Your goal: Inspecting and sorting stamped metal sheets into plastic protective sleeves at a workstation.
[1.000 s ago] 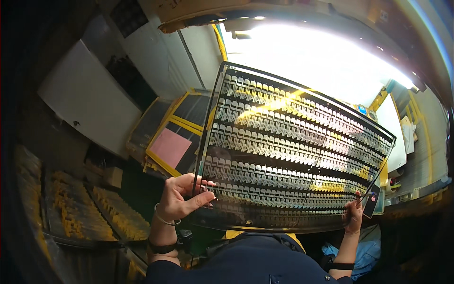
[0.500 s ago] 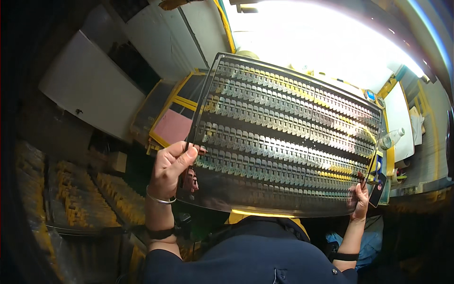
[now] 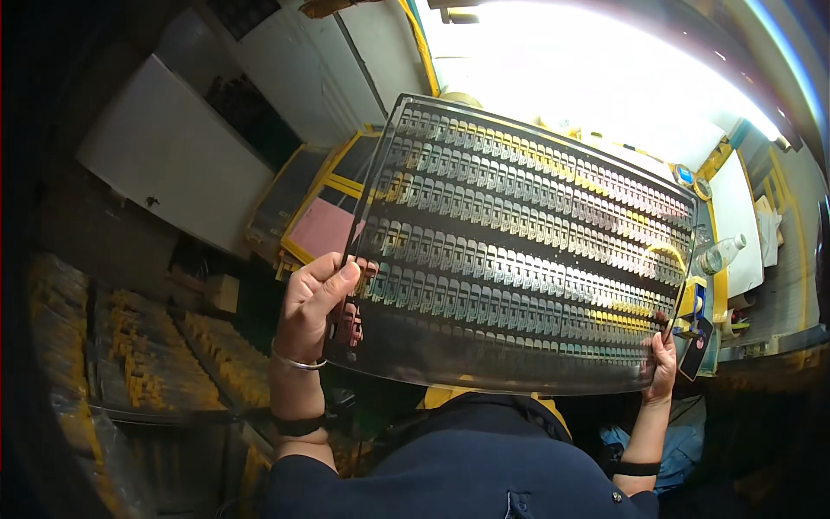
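Head view: left hand (image 3: 313, 304) and right hand (image 3: 662, 367) hold a panel (image 3: 415, 353) (glossy).

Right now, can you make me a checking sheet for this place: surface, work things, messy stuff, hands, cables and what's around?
Surface: bright area behind the panel, washed out by glare; details cannot be told.
Work things: dark panel, held up and tilted, bearing rows of small pieces, mostly pale, some yellow or pinkish.
Clutter: clear bottle and dark flat slab right of the panel; pink sheet to its left.
Hands: left hand grips the panel's left edge; right hand grips its right edge, low down.
Cables: nothing seen.
Surroundings: lamp upper right; blue cloth lower right.
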`<state>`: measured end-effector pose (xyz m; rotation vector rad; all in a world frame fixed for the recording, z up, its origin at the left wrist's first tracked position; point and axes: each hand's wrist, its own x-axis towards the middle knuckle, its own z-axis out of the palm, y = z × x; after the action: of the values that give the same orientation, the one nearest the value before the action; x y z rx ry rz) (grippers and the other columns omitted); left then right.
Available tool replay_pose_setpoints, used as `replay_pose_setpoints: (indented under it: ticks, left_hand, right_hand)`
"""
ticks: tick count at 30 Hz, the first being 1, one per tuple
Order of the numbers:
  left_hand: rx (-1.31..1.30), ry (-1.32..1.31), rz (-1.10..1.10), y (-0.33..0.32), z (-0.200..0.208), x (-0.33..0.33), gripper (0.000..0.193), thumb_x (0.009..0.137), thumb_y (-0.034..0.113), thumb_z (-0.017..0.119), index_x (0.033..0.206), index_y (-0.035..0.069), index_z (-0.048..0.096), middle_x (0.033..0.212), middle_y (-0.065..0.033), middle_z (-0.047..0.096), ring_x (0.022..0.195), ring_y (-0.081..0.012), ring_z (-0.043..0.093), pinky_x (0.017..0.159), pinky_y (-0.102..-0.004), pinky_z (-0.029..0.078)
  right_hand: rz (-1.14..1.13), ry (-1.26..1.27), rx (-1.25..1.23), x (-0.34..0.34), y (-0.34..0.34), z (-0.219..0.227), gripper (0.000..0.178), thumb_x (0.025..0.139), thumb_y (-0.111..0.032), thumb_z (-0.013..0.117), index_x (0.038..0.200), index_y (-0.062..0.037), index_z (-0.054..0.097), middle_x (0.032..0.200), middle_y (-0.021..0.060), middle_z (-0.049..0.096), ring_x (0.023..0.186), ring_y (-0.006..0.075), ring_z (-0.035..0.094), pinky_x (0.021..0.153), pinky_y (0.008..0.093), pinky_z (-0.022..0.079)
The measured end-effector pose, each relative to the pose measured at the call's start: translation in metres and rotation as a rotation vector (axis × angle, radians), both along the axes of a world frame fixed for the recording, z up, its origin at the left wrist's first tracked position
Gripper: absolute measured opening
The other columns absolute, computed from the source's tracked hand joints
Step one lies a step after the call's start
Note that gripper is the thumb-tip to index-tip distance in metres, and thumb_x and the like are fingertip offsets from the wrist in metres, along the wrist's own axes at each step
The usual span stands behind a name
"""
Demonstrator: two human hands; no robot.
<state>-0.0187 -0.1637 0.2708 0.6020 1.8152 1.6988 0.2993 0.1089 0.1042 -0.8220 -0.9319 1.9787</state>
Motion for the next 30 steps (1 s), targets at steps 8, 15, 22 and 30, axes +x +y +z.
replay_pose_setpoints:
  ticks: [8,15,22,30]
  left_hand:
    - [0.007,-0.031,0.006,0.001,-0.002,0.002,0.022,0.083,0.024,0.053,0.087,0.003,0.056,0.054,0.0038,0.05,0.037,-0.0019,0.047,0.035,-0.0146,0.041]
    - [0.148,0.106,-0.03,0.015,0.001,-0.024,0.025,0.082,0.022,0.056,0.09,-0.001,0.054,0.072,0.0,0.056,0.066,-0.0033,0.052,0.056,-0.0165,0.042]
    - [0.14,0.067,-0.122,0.038,0.013,-0.044,0.019,0.076,0.017,0.061,0.086,0.001,0.058,0.077,-0.004,0.059,0.066,-0.0069,0.057,0.059,-0.0208,0.049]
    - [0.032,0.11,-0.059,0.038,0.01,-0.044,0.013,0.072,0.012,0.063,0.078,0.001,0.06,0.068,-0.0047,0.061,0.053,-0.0085,0.058,0.046,-0.0194,0.047]
  right_hand:
    - [-0.063,-0.023,0.012,0.003,0.005,-0.011,0.033,0.084,-0.011,0.048,0.116,-0.0047,0.044,0.068,0.0051,0.057,0.052,0.0071,0.053,0.043,0.0167,0.042]
    - [0.01,-0.011,-0.003,0.01,0.007,-0.013,0.035,0.085,-0.012,0.047,0.119,-0.0085,0.039,0.064,0.006,0.056,0.037,0.0086,0.046,0.031,0.0182,0.036]
    - [-0.009,0.054,-0.002,0.006,0.008,-0.014,0.036,0.084,-0.011,0.051,0.116,-0.0073,0.036,0.061,0.0064,0.055,0.039,0.0096,0.047,0.034,0.0192,0.037]
    - [0.086,0.013,0.115,0.02,0.02,-0.03,0.036,0.082,-0.014,0.054,0.115,-0.0077,0.041,0.062,0.0045,0.054,0.045,0.0075,0.047,0.038,0.017,0.034]
